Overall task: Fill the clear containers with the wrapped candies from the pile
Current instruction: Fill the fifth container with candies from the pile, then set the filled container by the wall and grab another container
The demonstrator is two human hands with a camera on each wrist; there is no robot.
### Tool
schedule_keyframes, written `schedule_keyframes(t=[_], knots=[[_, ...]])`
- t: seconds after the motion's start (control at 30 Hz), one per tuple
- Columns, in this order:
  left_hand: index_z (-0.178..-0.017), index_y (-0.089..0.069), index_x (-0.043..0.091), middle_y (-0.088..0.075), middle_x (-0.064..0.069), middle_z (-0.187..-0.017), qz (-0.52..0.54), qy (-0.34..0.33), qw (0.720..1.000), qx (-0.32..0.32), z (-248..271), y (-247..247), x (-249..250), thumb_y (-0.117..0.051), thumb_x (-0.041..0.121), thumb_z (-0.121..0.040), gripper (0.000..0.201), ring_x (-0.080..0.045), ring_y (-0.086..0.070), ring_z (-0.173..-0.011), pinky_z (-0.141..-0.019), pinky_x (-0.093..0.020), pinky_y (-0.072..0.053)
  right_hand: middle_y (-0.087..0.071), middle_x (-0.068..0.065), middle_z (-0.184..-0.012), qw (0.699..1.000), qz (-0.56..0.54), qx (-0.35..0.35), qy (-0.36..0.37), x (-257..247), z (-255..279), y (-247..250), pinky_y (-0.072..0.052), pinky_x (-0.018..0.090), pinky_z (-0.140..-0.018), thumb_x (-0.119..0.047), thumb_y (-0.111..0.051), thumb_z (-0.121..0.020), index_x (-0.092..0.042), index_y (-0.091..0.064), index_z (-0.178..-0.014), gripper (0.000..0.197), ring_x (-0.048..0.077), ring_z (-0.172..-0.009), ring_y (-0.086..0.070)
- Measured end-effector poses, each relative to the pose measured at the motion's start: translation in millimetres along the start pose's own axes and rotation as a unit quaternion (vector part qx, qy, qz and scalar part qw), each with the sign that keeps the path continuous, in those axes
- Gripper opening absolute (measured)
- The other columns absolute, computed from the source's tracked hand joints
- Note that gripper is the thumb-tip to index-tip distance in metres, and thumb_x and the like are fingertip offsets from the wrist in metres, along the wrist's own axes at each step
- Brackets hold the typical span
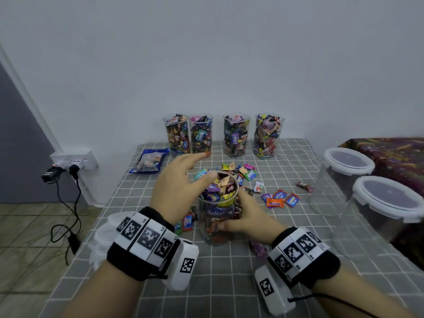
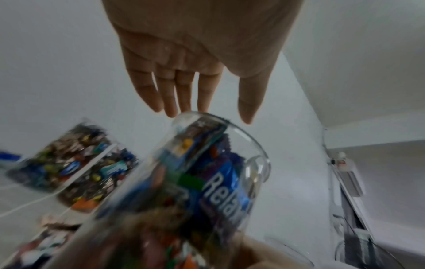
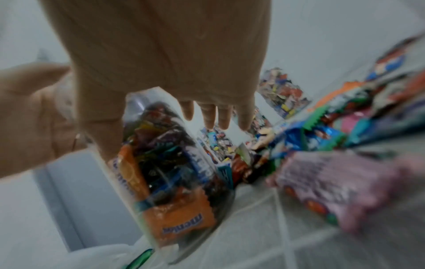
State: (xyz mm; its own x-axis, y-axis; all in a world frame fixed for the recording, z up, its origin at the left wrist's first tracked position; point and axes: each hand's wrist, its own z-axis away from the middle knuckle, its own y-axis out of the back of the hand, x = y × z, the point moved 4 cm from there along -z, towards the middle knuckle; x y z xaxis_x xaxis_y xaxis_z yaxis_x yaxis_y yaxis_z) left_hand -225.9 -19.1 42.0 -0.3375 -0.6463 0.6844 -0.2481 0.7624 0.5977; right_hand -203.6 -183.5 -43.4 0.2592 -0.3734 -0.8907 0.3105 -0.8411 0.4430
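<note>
Right hand (image 1: 244,214) gripping candy-filled container (image 1: 216,216), left hand (image 1: 176,182) spread flat above — loose candies (image 1: 278,199), four full containers (image 1: 223,135) behind.

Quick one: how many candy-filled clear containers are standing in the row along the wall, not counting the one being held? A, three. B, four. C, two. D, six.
B: the head view shows four filled containers in the back row by the wall, apart from the container that the right hand grips.
</note>
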Motion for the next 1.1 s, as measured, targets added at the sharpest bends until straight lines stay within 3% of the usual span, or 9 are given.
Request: schedule_keyframes(t=[0.07, 0.13, 0.3, 0.4, 0.5, 0.57, 0.77, 0.93, 1.1], knots=[[-0.145, -0.031, 0.030, -0.036, 0.009, -0.148, 0.028, 0.055, 0.997, -0.049, 4.1, -8.5, -16.6, -0.055, 0.080, -0.058, 0.103, -0.011, -0.037, -0.132, -0.106, -0.045, -0.037, -0.049, -0.005, -0.131, 0.998, 0.056, -0.010, -0.009, 17.3, -4.5, -1.5, -0.038, 0.047, -0.105, -0.054, -0.079, -0.050, -0.038, -0.040, -0.133, 0.093, 0.018, -0.124, -0.046], [-0.150, -0.011, 0.028, -0.025, 0.008, -0.154, 0.073, 0.095, 0.988, -0.097, 8.0, -17.9, -29.6, -0.055, 0.091, -0.041, 0.133, -0.010, -0.027, -0.139, -0.112, -0.045, -0.029, -0.041, 0.000, -0.139, 0.991, 0.131, -0.029, -0.022, 30.4, -9.5, -0.5, -0.034, 0.047, -0.107, -0.063, -0.070, -0.047, -0.025, -0.035, -0.141, 0.108, 0.021, -0.130, -0.037], [-0.151, -0.001, 0.026, -0.046, 0.012, -0.140, 0.193, 0.129, 0.960, -0.157, 15.7, -36.3, -40.7, -0.075, 0.080, -0.030, 0.151, -0.006, -0.046, -0.127, -0.110, -0.039, -0.036, -0.001, 0.002, -0.159, 0.928, 0.339, -0.110, -0.114, 47.3, -5.4, 5.6, -0.010, 0.044, -0.118, -0.077, -0.037, -0.035, -0.022, -0.006, -0.152, 0.133, 0.021, -0.146, -0.001], [-0.141, -0.026, 0.030, -0.057, 0.016, -0.125, 0.218, 0.108, 0.957, -0.157, 16.8, -40.9, -39.3, -0.081, 0.071, -0.033, 0.127, -0.002, -0.055, -0.117, -0.104, -0.034, -0.042, 0.007, 0.001, -0.159, 0.905, 0.380, -0.118, -0.150, 53.0, -1.7, 9.4, -0.002, 0.042, -0.119, -0.086, -0.035, -0.038, -0.022, 0.002, -0.152, 0.135, 0.021, -0.146, 0.007], [-0.116, -0.042, 0.041, -0.061, 0.019, -0.115, 0.226, 0.104, 0.958, -0.143, 19.7, -43.8, -37.2, -0.083, 0.057, -0.037, 0.091, 0.006, -0.058, -0.106, -0.093, -0.024, -0.048, 0.010, 0.002, -0.159, 0.891, 0.408, -0.128, -0.152, 52.8, 1.2, 11.2, 0.000, 0.041, -0.119, -0.075, -0.056, -0.071, -0.020, 0.006, -0.151, 0.115, 0.022, -0.146, 0.010], [-0.110, -0.044, 0.044, -0.061, 0.022, -0.110, 0.218, 0.115, 0.961, -0.121, 20.2, -44.8, -37.3, -0.079, 0.055, -0.038, 0.081, 0.010, -0.057, -0.101, -0.088, -0.020, -0.047, 0.011, 0.002, -0.159, 0.887, 0.416, -0.130, -0.151, 52.3, 1.9, 11.7, 0.000, 0.041, -0.119, -0.069, -0.056, -0.076, -0.020, 0.007, -0.151, 0.110, 0.022, -0.146, 0.011], [-0.109, -0.053, 0.033, -0.068, 0.007, -0.109, 0.234, 0.137, 0.960, -0.064, 6.2, -34.3, -45.6, -0.083, 0.052, -0.037, 0.081, -0.012, -0.065, -0.101, -0.092, -0.046, -0.050, 0.013, 0.002, -0.159, 0.879, 0.431, -0.142, -0.147, 53.6, 2.1, 11.3, 0.001, 0.041, -0.118, -0.070, -0.052, -0.079, -0.020, 0.009, -0.151, 0.107, 0.021, -0.145, 0.013], [-0.112, -0.056, 0.022, -0.068, 0.006, -0.106, 0.190, 0.104, 0.976, 0.032, -30.1, 5.7, -38.9, -0.078, 0.053, -0.044, 0.078, -0.009, -0.064, -0.097, -0.087, -0.037, -0.052, 0.013, 0.002, -0.159, 0.875, 0.438, -0.148, -0.146, 54.6, 2.1, 11.5, 0.001, 0.041, -0.117, -0.070, -0.050, -0.080, -0.017, 0.009, -0.151, 0.106, 0.021, -0.145, 0.013], [-0.122, -0.050, 0.016, -0.063, 0.002, -0.117, 0.086, 0.134, 0.980, 0.117, -72.8, 23.4, -61.0, -0.082, 0.052, -0.056, 0.082, -0.017, -0.060, -0.104, -0.092, -0.040, -0.049, 0.015, 0.003, -0.158, 0.871, 0.443, -0.156, -0.148, 54.0, 3.2, 11.8, 0.002, 0.041, -0.117, -0.070, -0.048, -0.081, -0.015, 0.010, -0.151, 0.106, 0.021, -0.145, 0.014]])
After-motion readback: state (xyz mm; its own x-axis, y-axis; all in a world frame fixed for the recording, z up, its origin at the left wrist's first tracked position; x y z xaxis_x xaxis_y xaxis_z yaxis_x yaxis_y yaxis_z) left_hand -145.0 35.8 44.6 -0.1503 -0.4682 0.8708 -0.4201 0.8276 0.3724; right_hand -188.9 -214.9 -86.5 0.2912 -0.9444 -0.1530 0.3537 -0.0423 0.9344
